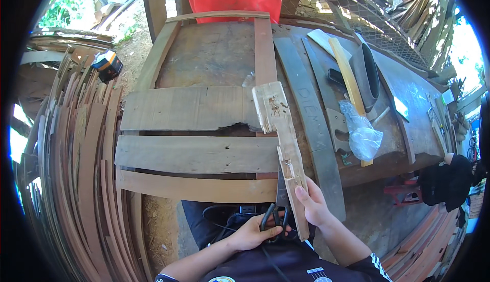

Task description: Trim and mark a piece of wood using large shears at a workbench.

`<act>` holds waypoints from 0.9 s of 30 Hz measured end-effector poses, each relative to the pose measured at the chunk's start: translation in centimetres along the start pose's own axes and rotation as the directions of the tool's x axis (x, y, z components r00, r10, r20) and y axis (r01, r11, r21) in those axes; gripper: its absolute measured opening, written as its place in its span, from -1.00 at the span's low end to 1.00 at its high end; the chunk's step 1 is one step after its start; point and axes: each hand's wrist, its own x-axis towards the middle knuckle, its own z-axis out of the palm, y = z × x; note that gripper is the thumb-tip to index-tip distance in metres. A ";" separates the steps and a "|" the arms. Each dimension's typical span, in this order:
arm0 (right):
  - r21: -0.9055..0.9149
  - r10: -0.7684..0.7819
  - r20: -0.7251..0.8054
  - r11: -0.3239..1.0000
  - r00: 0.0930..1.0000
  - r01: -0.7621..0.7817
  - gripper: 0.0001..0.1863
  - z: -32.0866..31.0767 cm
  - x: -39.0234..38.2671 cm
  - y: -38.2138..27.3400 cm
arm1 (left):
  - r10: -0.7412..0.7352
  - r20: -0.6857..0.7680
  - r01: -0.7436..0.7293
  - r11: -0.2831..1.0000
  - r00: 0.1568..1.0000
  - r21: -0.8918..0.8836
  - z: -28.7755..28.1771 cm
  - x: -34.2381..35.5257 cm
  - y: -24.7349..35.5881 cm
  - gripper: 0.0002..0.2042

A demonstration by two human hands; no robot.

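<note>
My right hand (pixel 315 206) grips the lower part of a worn, pale wooden board (pixel 290 152) along its edge. The board has a notched, splintered upper end and rot holes, and it slants up over the table. My left hand (pixel 259 232) is closed round the black handles of a pair of scissors (pixel 276 222). Their dark blades point upward beside the board's left edge, partly behind it. Left of the board lie a grey plank with a ragged bite (pixel 194 109), a second grey plank (pixel 199 154) and a smoother brown slat (pixel 196 187).
A long grey plank (pixel 311 118), a handsaw (pixel 337 126), a yellowish wood strip (pixel 349 72) and a clear plastic bag (pixel 363 136) lie on the table to the right. Stacked timber (pixel 76 169) fills the left side. A person in dark clothes (pixel 445 182) is at far right.
</note>
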 end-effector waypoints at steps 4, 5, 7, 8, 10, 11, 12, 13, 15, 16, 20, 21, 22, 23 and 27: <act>-0.049 0.073 0.026 0.996 0.997 -0.072 -0.47 0.1 0.1 -0.6 | 0.065 0.019 -0.062 0.992 0.998 -0.110 -0.3 -0.5 -1.4 -0.42; -0.080 0.085 0.024 0.993 0.996 -0.083 -0.48 0.2 0.0 -0.8 | 0.081 0.026 -0.077 0.987 0.996 -0.140 -0.3 -0.6 -1.8 -0.42; -0.106 0.074 0.041 0.992 0.996 -0.069 -0.51 1.1 0.0 -1.3 | 0.081 0.033 -0.075 0.984 0.996 -0.164 -0.5 -0.7 -2.4 -0.43; -0.125 0.063 0.054 0.991 0.997 -0.056 -0.52 1.5 0.0 -1.5 | 0.065 0.033 -0.059 0.985 0.997 -0.160 -0.6 -1.0 -2.5 -0.43; -0.076 0.148 0.100 0.987 0.984 -0.141 -0.52 2.1 -0.2 -1.2 | 0.034 0.038 -0.029 0.990 0.999 -0.140 -1.0 -1.7 -2.4 -0.49; 0.020 0.295 0.145 0.953 0.944 -0.301 -0.52 2.9 -0.7 -1.4 | 0.060 0.004 -0.059 0.991 0.998 -0.118 -1.2 -2.0 -3.1 -0.53; -0.050 0.191 0.204 0.981 0.960 -0.185 -0.52 4.1 -0.5 0.6 | 0.080 -0.042 -0.084 0.992 0.996 -0.089 -1.3 -2.5 -4.4 -0.56; -0.110 0.091 0.271 0.992 0.958 -0.064 -0.52 5.6 -0.1 2.3 | 0.101 -0.091 -0.106 0.992 0.991 -0.060 -1.5 -3.3 -5.2 -0.59; -0.169 0.220 0.381 0.972 0.898 -0.166 -0.52 7.4 1.1 2.3 | 0.144 -0.076 -0.153 0.980 0.987 -0.126 -2.0 -4.6 -5.6 -0.68; -0.117 0.223 0.433 0.975 0.873 -0.191 -0.52 8.5 1.8 2.0 | 0.122 -0.136 -0.139 0.983 0.983 -0.123 -2.0 -5.2 -5.4 -0.67; -0.053 0.249 0.435 0.967 0.866 -0.251 -0.48 7.9 1.4 1.0 | 0.150 -0.244 -0.169 0.984 0.958 -0.057 -1.1 -6.5 -3.5 -0.70; -0.087 0.177 0.424 0.984 0.888 -0.155 -0.51 7.2 1.5 0.1 | 0.170 -0.233 -0.186 0.982 0.958 -0.046 -0.9 -6.4 -3.3 -0.70; -0.127 0.106 0.408 0.990 0.907 -0.059 -0.54 6.4 1.5 -0.9 | 0.168 -0.250 -0.199 0.975 0.953 -0.102 -0.2 -6.1 -2.8 -0.67; -0.119 -0.011 0.361 0.991 0.933 0.057 -0.57 6.2 1.5 -1.6 | 0.166 -0.230 -0.203 0.968 0.959 -0.147 0.4 -5.8 -2.0 -0.65; -0.189 -0.197 0.134 0.957 0.971 0.220 -0.65 3.0 0.9 -5.3 | 0.212 -0.118 -0.233 0.950 0.970 -0.207 1.4 -1.8 1.1 -0.71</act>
